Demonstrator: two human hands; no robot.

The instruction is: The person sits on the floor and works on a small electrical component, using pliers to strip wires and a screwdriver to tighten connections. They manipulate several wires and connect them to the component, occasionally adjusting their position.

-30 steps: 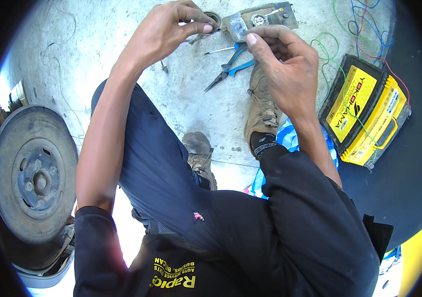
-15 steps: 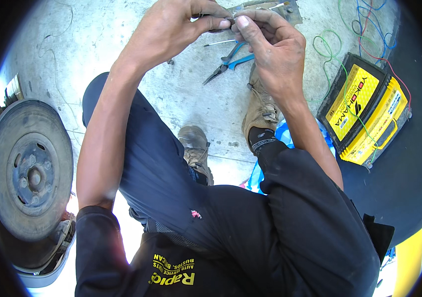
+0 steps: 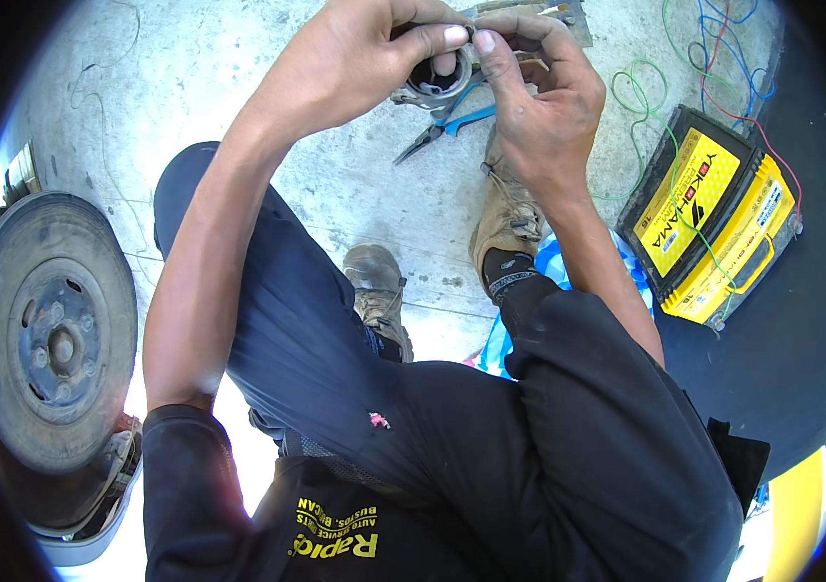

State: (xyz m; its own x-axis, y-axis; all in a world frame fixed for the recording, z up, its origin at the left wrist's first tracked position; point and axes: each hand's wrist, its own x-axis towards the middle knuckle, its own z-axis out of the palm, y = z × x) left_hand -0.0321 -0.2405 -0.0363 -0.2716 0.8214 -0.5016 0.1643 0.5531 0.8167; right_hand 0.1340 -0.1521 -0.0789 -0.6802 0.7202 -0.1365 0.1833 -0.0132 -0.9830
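At the top centre, my left hand (image 3: 355, 68) and my right hand (image 3: 544, 116) meet fingertip to fingertip, pinched on a small dark piece (image 3: 469, 31). A round metal housing (image 3: 433, 91) with a dark hollow shows just below my left fingers; whether it is held or resting, I cannot tell. Long-nose pliers with blue handles (image 3: 467, 119) lie on the concrete under my hands. A flat metal plate (image 3: 573, 27) with a small light tip beside it is mostly hidden behind my right fingers.
A yellow-and-black battery (image 3: 709, 218) with coloured wires (image 3: 646, 97) sits at the right, on or beside a dark surface (image 3: 781, 369). A wheel with a tire (image 3: 25, 388) stands at the left. My boots (image 3: 374, 281) are on the concrete floor (image 3: 190, 87), near blue-and-white striped plastic (image 3: 549, 254).
Both hands have moved up and together at the top centre, my right hand shifting leftward at first. The round housing now shows lower, beneath my left fingers.
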